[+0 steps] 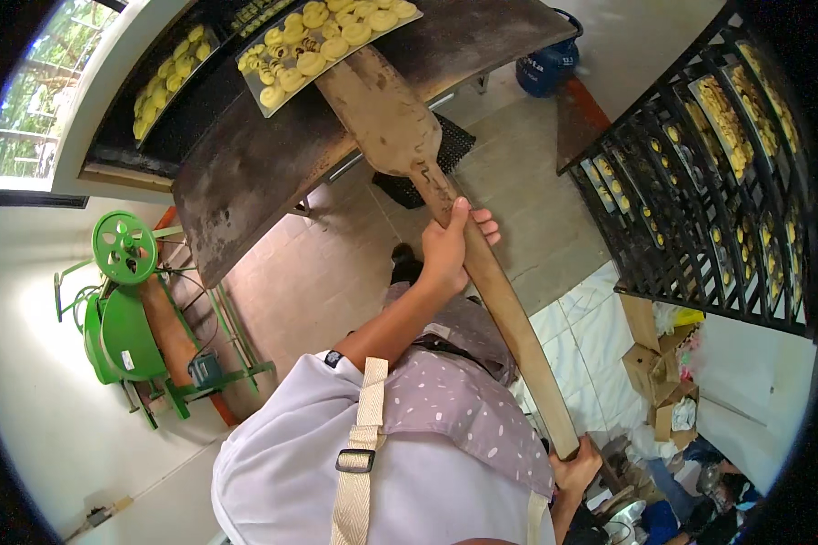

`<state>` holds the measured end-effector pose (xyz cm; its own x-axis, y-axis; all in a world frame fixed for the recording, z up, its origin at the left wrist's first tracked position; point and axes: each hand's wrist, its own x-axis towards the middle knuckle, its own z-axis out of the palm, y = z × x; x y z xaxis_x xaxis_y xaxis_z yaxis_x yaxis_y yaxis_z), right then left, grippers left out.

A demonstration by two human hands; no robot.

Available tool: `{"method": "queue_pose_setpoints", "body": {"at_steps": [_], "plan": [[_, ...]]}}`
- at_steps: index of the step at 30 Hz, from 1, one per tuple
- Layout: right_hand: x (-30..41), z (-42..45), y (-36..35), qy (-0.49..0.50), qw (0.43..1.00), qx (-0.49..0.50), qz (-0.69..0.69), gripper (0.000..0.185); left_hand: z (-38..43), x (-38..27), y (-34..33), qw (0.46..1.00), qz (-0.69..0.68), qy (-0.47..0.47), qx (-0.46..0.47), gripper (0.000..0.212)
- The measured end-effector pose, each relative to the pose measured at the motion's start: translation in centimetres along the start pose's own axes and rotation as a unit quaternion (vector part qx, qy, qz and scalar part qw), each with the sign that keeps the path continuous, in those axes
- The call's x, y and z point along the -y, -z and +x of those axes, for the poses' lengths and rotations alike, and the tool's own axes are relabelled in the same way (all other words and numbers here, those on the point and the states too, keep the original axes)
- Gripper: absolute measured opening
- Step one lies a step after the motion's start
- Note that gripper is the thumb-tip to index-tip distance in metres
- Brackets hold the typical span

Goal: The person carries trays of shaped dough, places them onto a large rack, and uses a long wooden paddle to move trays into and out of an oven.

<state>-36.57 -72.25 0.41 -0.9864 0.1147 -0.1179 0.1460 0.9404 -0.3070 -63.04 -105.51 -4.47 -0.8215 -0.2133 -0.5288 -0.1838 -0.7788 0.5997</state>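
Observation:
A long wooden baker's peel (392, 112) runs from the oven side down past my body. My left hand (453, 248) grips its handle just below the blade, thumb on top. At the far lower end of the handle, my right hand (576, 466) is closed around the wood. The blade's tip meets the near edge of a metal tray (273, 105), and how far it reaches under the tray is hidden. Pale yellow shaped dough pieces (334, 48), some coiled and some with dark stripes, cover that tray.
Another dough tray (170, 85) sits in a dark chamber at upper left. A dark metal ledge (238, 191) crosses in front. A green machine (126, 327), black tray rack (709, 184), blue gas cylinder (549, 65), black crate (457, 146) and cardboard boxes (647, 371) stand around me.

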Motion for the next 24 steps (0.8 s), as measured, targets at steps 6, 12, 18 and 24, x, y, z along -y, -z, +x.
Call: {"method": "queue_pose_setpoints", "body": {"at_steps": [6, 12, 18, 24], "plan": [[-4.3, -0.6, 1.7, -0.033, 0.997, 0.045, 0.048, 0.044, -2.9, 2.0, -1.9, 1.000, -0.004, -0.003, 0.016, 0.027], [-7.5, -0.3, 3.0, 0.002, 0.998, 0.056, 0.022, 0.041, -4.1, 3.2, -3.3, 1.000, -0.002, -0.017, 0.022, 0.027], [-7.6, 1.7, 3.3, 0.018, 0.999, 0.027, 0.030, 0.038, -3.4, 2.1, -5.0, 0.999, 0.002, -0.033, 0.015, 0.026], [-2.6, 6.7, 4.0, 0.037, 0.999, 0.021, 0.032, 0.036, 1.7, -2.6, -6.9, 0.997, 0.008, -0.071, 0.039, 0.025]]}}
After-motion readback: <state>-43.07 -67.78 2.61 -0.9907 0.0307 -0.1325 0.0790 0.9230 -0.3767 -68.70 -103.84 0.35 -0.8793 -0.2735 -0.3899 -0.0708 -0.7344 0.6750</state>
